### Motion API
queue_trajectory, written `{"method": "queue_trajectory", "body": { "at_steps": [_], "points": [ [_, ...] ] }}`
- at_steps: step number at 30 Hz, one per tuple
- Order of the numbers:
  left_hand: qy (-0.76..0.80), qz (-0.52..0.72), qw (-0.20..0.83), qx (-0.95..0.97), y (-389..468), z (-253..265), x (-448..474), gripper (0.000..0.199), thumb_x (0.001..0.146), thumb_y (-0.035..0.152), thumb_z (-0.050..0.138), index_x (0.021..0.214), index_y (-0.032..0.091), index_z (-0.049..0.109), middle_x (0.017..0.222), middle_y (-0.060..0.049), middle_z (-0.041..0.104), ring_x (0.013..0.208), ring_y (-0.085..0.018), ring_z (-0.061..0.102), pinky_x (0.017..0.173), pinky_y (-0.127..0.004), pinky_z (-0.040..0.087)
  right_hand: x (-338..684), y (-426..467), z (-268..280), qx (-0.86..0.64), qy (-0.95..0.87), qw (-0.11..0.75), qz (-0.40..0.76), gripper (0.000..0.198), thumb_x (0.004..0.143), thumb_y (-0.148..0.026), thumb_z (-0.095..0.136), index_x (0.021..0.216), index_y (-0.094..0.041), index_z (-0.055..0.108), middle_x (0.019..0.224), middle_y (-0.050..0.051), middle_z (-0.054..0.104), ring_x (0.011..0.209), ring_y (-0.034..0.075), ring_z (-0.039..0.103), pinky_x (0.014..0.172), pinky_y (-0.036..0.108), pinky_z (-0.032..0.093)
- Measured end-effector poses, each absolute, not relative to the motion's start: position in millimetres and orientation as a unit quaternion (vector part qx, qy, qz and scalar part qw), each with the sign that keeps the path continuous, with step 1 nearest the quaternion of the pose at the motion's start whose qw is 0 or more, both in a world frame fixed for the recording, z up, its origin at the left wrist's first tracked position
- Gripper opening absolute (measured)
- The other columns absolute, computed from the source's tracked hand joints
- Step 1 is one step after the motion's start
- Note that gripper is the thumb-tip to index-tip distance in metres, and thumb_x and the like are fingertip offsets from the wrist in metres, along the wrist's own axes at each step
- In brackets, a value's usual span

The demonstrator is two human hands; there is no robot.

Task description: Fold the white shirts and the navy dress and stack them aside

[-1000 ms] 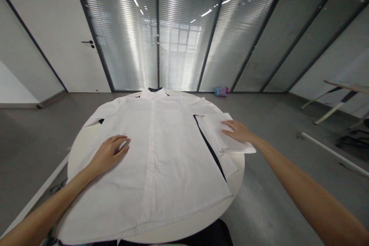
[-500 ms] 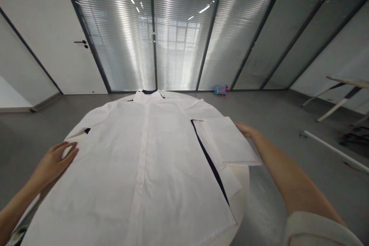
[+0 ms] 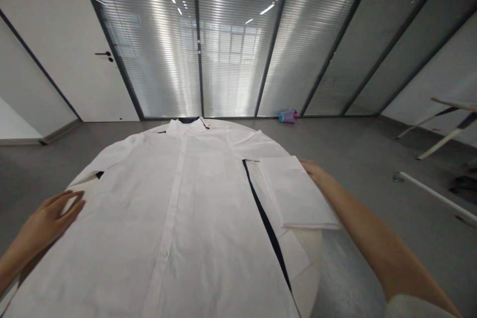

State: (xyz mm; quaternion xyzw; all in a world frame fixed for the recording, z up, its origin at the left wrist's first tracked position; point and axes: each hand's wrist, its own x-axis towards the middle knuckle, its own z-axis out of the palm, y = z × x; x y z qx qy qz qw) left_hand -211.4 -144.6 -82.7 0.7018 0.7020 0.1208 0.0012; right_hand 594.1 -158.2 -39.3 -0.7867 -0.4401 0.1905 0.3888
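Topping table (image 3: 313,244), shirt (image 3: 208,198), left hand (image 3: 50,217) at edge; cup-like object (image 3: 287,116) beyond

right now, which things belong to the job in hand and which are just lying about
In hand:
- white shirt, left hand at its edge
- folded white cloth, right hand at its edge
- round table beneath

Lying about:
- blue-and-red object on floor
- far table

- Left hand (image 3: 46,221): one, at the left edge of the tabletop (image 3: 313,241); fingers (image 3: 59,200) bent, thumb (image 3: 73,212) just apart.
- Right hand (image 3: 310,169): one, at the right edge; fingertips hidden.
- Right forearm (image 3: 363,221): bare, slanting; pale sleeve (image 3: 415,306) above.
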Motion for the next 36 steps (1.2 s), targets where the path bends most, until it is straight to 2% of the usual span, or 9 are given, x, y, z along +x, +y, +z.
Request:
{"method": "queue_trajectory", "body": {
  "at_steps": [5, 9, 12, 16, 19, 24, 30, 33, 36],
  "points": [
    [0.707, 0.111, 0.005, 0.698, -150.7, -75.7, -202.2, 0.06, 0.092, 0.053, 0.033, 0.125, 0.011, 0.061, 0.136, -0.018, 0.059, 0.128, -0.032, 0.054, 0.109, -0.041, 0.041, 598.2, -146.9, 6.8, -0.839, -0.469, 0.266, 0.075, 0.01, 0.079, -0.014, 0.066, 0.083, -0.011, 0.075, 0.077, 0.013, 0.072, 0.085, 0.027, 0.069, 0.08, 0.037, 0.053],
    [0.703, 0.093, -0.098, 0.698, -167.7, -48.3, -174.9, 0.059, 0.093, 0.053, 0.032, 0.123, 0.015, 0.065, 0.14, -0.019, 0.055, 0.135, -0.04, 0.045, 0.109, -0.055, 0.037, 564.3, -125.6, 72.1, -0.801, -0.559, 0.211, -0.04, 0.02, 0.086, -0.01, 0.055, 0.089, -0.007, 0.074, 0.1, 0.024, 0.071, 0.11, 0.035, 0.061, 0.1, 0.045, 0.04],
    [0.657, 0.176, -0.166, 0.714, -172.6, -20.1, -145.0, 0.049, 0.094, 0.051, 0.037, 0.119, 0.019, 0.066, 0.142, -0.016, 0.054, 0.139, -0.041, 0.038, 0.109, -0.061, 0.034, 494.4, -118.1, 100.1, -0.723, -0.656, 0.192, -0.101, 0.028, 0.096, -0.014, 0.045, 0.103, -0.007, 0.071, 0.118, 0.022, 0.066, 0.126, 0.032, 0.049, 0.11, 0.044, 0.027],
    [0.608, 0.316, 0.083, 0.724, -154.2, 4.0, -95.1, 0.053, 0.088, 0.06, 0.048, 0.117, 0.019, 0.063, 0.129, -0.012, 0.063, 0.112, -0.033, 0.063, 0.091, -0.042, 0.053, 365.4, -151.3, 78.1, -0.478, -0.862, 0.075, -0.154, 0.019, 0.096, -0.012, 0.05, 0.101, -0.015, 0.069, 0.103, 0.016, 0.07, 0.11, 0.03, 0.055, 0.1, 0.045, 0.035],
    [0.556, 0.357, 0.232, 0.714, -129.3, 8.2, -56.4, 0.066, 0.079, 0.065, 0.055, 0.123, 0.016, 0.059, 0.124, -0.015, 0.065, 0.105, -0.03, 0.067, 0.084, -0.039, 0.057, 295.5, -195.0, 48.0, -0.286, -0.947, 0.002, -0.15, 0.017, 0.097, -0.029, 0.056, 0.099, -0.019, 0.069, 0.1, 0.011, 0.07, 0.1, 0.027, 0.059, 0.088, 0.04, 0.039],
    [0.476, 0.349, 0.194, 0.784, -93.5, 19.1, -0.7, 0.07, 0.075, 0.052, 0.061, 0.135, 0.017, 0.056, 0.135, -0.018, 0.058, 0.12, -0.033, 0.059, 0.095, -0.048, 0.052, 293.4, -212.5, 46.3, -0.337, -0.931, 0.037, -0.134, 0.02, 0.098, -0.026, 0.051, 0.101, -0.019, 0.07, 0.098, 0.009, 0.07, 0.095, 0.024, 0.061, 0.083, 0.037, 0.041],
    [0.282, 0.134, 0.212, 0.926, -83.2, 22.7, 33.2, 0.069, 0.07, 0.04, 0.072, 0.136, 0.026, 0.057, 0.134, -0.009, 0.06, 0.128, -0.029, 0.052, 0.107, -0.041, 0.041, 350.0, -192.3, 34.6, -0.458, -0.889, -0.01, 0.013, 0.021, 0.092, -0.013, 0.053, 0.087, -0.018, 0.073, 0.092, 0.008, 0.072, 0.09, 0.022, 0.066, 0.078, 0.031, 0.046],
    [0.27, 0.086, 0.189, 0.94, -85.6, 14.9, 31.0, 0.051, 0.074, 0.031, 0.071, 0.124, 0.025, 0.065, 0.124, -0.009, 0.064, 0.121, -0.028, 0.056, 0.102, -0.04, 0.045, 357.8, -203.3, 9.9, -0.422, -0.905, 0.017, 0.047, 0.02, 0.088, -0.011, 0.056, 0.091, -0.018, 0.074, 0.096, 0.008, 0.072, 0.093, 0.023, 0.066, 0.085, 0.035, 0.049],
    [0.344, 0.138, 0.051, 0.927, -91.7, 20.7, 21.5, 0.021, 0.077, 0.022, 0.067, 0.097, 0.021, 0.072, 0.115, -0.012, 0.065, 0.118, -0.034, 0.056, 0.1, -0.05, 0.042, 352.4, -209.7, -8.0, -0.403, -0.91, 0.085, 0.038, 0.023, 0.092, -0.013, 0.054, 0.102, -0.016, 0.073, 0.11, 0.012, 0.07, 0.103, 0.025, 0.064, 0.093, 0.04, 0.05]
  ]
}}
